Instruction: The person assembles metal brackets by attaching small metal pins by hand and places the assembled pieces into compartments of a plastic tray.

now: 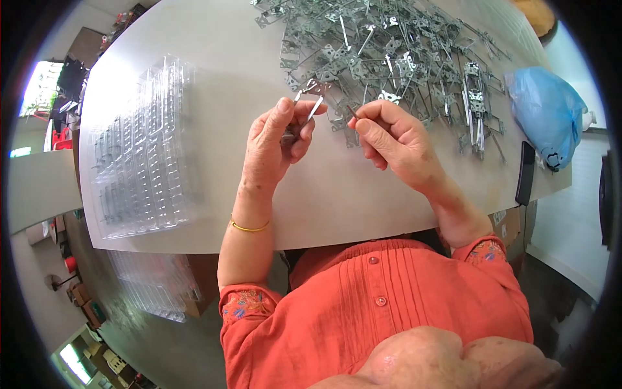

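Observation:
My left hand is closed around a small metal bracket, whose flat, holed end and a shiny strip stick out above the fingers. To its right, my right hand has thumb and forefinger pinched on a thin, dark metal piece; its full shape is hidden by the fingers. Both hands are raised over the near side of the table, a short gap apart. Just beyond them spreads a large heap of similar metal brackets with rods, tangled together.
Clear plastic blister trays lie on the white table at the left, with small parts in their left slots. A blue plastic bag and a black flat object are at the right. More clear trays sit below the table edge.

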Demonstrator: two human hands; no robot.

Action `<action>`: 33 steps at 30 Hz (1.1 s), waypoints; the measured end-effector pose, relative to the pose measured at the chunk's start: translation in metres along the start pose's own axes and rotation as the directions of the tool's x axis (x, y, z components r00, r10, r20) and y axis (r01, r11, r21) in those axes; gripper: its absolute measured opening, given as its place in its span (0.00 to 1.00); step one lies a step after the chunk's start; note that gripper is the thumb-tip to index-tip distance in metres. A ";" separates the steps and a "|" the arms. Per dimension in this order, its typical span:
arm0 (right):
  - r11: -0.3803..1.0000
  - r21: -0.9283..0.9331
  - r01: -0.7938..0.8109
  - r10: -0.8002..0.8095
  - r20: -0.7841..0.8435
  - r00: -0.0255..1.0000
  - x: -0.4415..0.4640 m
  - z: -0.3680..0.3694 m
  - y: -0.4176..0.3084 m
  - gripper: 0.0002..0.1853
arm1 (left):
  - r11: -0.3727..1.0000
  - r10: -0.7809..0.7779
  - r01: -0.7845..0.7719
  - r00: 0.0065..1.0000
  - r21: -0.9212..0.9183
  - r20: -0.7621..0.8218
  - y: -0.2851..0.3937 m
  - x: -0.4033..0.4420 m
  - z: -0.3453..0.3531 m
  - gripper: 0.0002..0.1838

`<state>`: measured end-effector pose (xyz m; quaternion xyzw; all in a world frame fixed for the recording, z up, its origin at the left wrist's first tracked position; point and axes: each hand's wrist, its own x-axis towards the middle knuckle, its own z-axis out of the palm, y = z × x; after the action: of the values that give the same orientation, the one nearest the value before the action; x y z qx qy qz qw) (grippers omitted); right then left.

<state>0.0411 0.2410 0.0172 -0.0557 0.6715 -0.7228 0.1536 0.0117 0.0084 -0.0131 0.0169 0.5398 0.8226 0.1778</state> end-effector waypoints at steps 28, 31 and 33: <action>0.997 0.027 -0.071 0.070 0.042 0.997 0.001 -0.005 -0.005 0.10 | 0.960 0.046 -0.073 0.993 0.269 0.105 -0.010 -0.005 0.011 0.23; 0.993 0.063 -0.099 0.096 0.050 0.994 -0.002 -0.004 -0.009 0.10 | 0.925 0.043 -0.077 0.994 0.372 0.097 -0.011 -0.005 0.009 0.19; 0.989 0.103 -0.110 0.102 0.074 0.992 -0.003 -0.005 -0.013 0.09 | 0.913 0.066 -0.108 0.991 0.394 0.118 -0.010 -0.007 0.007 0.18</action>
<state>0.0409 0.2471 0.0296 -0.0364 0.6283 -0.7460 0.2176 0.0220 0.0157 -0.0178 0.1191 0.6853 0.7002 0.1611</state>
